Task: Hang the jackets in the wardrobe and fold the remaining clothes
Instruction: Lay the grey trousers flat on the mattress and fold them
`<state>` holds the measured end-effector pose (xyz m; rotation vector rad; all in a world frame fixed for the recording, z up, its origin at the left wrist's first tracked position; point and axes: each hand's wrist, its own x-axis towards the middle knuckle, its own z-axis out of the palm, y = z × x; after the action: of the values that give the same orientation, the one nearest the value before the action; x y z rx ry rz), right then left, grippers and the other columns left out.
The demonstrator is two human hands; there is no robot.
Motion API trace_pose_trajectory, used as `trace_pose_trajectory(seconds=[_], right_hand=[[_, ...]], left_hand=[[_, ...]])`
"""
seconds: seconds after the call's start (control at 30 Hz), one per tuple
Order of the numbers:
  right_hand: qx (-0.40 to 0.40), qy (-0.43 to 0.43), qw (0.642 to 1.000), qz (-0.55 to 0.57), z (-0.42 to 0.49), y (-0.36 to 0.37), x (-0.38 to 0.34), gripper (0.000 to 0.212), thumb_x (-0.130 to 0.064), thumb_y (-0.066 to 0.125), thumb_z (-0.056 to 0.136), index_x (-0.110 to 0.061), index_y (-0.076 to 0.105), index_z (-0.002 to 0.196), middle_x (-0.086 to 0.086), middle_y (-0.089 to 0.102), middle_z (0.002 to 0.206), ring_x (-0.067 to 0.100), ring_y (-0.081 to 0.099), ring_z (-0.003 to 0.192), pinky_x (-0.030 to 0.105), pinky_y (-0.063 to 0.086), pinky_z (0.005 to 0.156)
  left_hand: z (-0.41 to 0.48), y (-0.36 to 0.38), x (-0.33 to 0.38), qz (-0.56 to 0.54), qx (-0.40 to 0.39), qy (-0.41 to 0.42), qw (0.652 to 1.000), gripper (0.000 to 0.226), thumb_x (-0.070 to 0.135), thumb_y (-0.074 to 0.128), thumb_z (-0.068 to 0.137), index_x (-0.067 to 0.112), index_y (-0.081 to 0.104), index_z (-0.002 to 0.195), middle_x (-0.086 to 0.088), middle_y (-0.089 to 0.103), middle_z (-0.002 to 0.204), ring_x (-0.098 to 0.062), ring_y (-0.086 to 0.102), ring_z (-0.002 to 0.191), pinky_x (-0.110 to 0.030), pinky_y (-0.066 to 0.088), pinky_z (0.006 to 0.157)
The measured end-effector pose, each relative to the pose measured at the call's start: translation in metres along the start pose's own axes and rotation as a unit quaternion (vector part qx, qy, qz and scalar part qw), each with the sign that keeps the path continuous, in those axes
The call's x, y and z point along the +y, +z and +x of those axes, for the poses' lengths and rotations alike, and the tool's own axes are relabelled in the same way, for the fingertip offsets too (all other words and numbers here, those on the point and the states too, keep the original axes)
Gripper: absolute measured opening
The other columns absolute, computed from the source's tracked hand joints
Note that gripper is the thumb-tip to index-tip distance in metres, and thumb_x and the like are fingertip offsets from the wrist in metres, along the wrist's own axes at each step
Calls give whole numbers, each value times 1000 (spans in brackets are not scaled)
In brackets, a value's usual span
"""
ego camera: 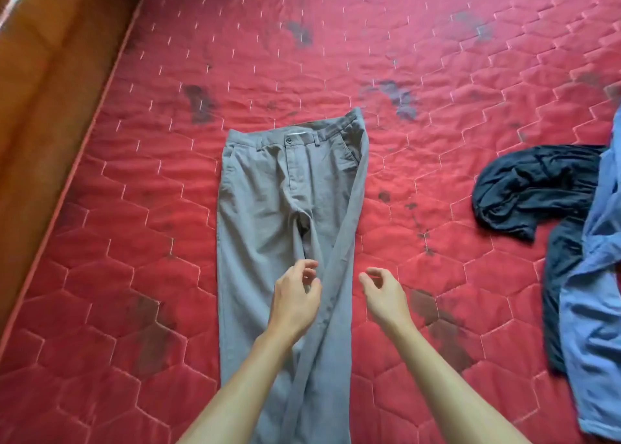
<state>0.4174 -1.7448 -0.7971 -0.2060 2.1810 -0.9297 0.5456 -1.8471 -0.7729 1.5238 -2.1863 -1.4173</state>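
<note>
Grey trousers [268, 194] lie flat on the red mattress [336, 40], waistband away from me, legs running toward me. The right side is folded inward along a diagonal crease. My left hand [295, 295] hovers over the inner leg seam with its fingers loosely curled, holding nothing. My right hand [383, 295] hangs just right of the trousers' folded edge, fingers relaxed, also holding nothing.
A dark navy garment [531, 188] lies crumpled at the right, partly under a light blue shirt [594, 326] along the right edge. A wooden bed frame [43, 107] borders the mattress on the left.
</note>
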Motion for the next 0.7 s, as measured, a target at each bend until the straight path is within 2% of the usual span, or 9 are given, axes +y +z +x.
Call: trace_pose_trajectory(seconds=[0.1, 0.23, 0.33, 0.37, 0.43, 0.5, 0.57, 0.63, 0.7], right_hand=[[14, -8, 1000, -4, 66, -4, -46, 41, -31, 60, 96, -8, 57, 130, 6, 66, 117, 23, 60, 116, 28, 40, 91], [20, -6, 999, -24, 139, 2, -93, 50, -38, 64, 92, -7, 53, 130, 0, 65, 95, 28, 61, 114, 34, 44, 94], [42, -9, 996, -82, 179, 12, -113, 64, -45, 67, 88, -6, 47, 134, 16, 62, 122, 35, 56, 122, 41, 43, 99], [50, -11, 993, -103, 189, 16, -118, 61, -42, 67, 88, -6, 47, 133, 19, 60, 126, 37, 55, 122, 42, 43, 98], [54, -18, 992, -113, 202, 22, -129, 45, -27, 62, 87, -10, 50, 126, 20, 64, 120, 39, 58, 115, 43, 45, 91], [52, -53, 993, -96, 203, 29, -142, 30, -19, 58, 84, -14, 54, 113, 14, 69, 105, 38, 62, 102, 41, 47, 81], [38, -118, 990, -70, 192, 41, -159, 27, -17, 59, 83, -20, 58, 109, 4, 71, 94, 32, 65, 92, 37, 46, 75], [-4, -189, 981, -37, 170, 58, -183, 42, -13, 60, 82, -30, 59, 121, -4, 71, 94, 22, 67, 87, 32, 49, 77], [-79, -250, 964, -31, 150, 81, -207, 60, -13, 58, 81, -31, 52, 137, -8, 71, 107, 13, 68, 98, 28, 51, 85]], left_hand=[[68, 10, 26, -5, 3, 4, 1000, 31, 14, 60, 92, 17, 65, 122, 0, 70, 114, -13, 63, 108, -29, 47, 99], [132, 22, 45, -18, -13, -13, 1000, 35, 22, 58, 97, 15, 61, 132, -2, 65, 130, -16, 57, 125, -30, 40, 108], [164, 28, 42, -68, -40, -52, 996, 38, 36, 55, 98, 20, 61, 132, -1, 66, 130, -14, 59, 123, -35, 42, 109], [173, 28, 39, -96, -47, -72, 992, 40, 41, 54, 95, 22, 62, 129, 0, 67, 127, -15, 60, 121, -37, 44, 107], [189, 25, 36, -194, -66, -132, 970, 31, 44, 52, 95, 27, 61, 120, 0, 66, 121, -18, 64, 112, -38, 53, 94], [203, 17, 37, -278, -97, -165, 941, 22, 35, 48, 104, 28, 55, 123, 0, 62, 122, -17, 66, 100, -32, 53, 76], [219, 1, 45, -336, -108, -172, 920, 27, 34, 43, 105, 27, 54, 129, 1, 62, 122, -15, 66, 96, -29, 52, 73], [239, -22, 56, -407, -113, -166, 891, 33, 41, 48, 101, 24, 60, 125, 3, 69, 115, -13, 68, 94, -27, 53, 76], [259, -55, 69, -425, -113, -146, 886, 53, 55, 63, 86, 14, 68, 119, -1, 73, 104, -15, 69, 96, -25, 56, 79]])
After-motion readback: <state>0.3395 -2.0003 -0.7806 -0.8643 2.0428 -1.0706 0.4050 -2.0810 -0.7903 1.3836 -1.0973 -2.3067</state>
